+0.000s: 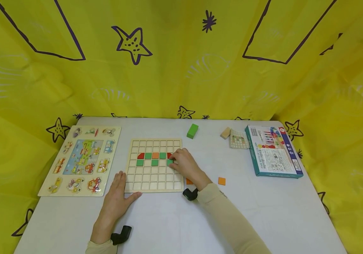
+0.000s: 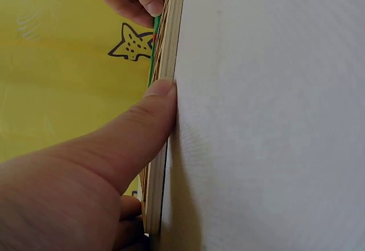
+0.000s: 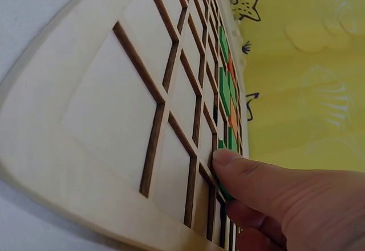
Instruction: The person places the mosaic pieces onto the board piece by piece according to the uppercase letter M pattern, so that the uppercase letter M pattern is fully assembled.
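Note:
A wooden grid board [image 1: 154, 185] lies flat on the table. Red, green and orange tiles sit in two of its rows, among them a green tile [image 1: 140, 162] at the left and an orange tile [image 1: 155, 155]. My right hand [image 1: 184, 164] is over the board's right side and pinches a green tile [image 1: 169, 162] at a cell below a partly covered red tile [image 1: 169, 155]. In the right wrist view, the thumb [image 3: 228, 158] covers part of that tile. With straight fingers along the left edge, my left hand [image 1: 116, 197] steadies the board, its thumb [image 2: 154, 105] against the front edge.
Left of the board lies a wooden picture puzzle [image 1: 83, 158]. Orange tiles [image 1: 221, 181] lie on the right. Behind are a green block [image 1: 192, 131], a plain wooden block [image 1: 225, 133] and a pattern card [image 1: 239, 139] beside a box [image 1: 273, 151]. A yellow curtain [image 1: 175, 81] surrounds the table.

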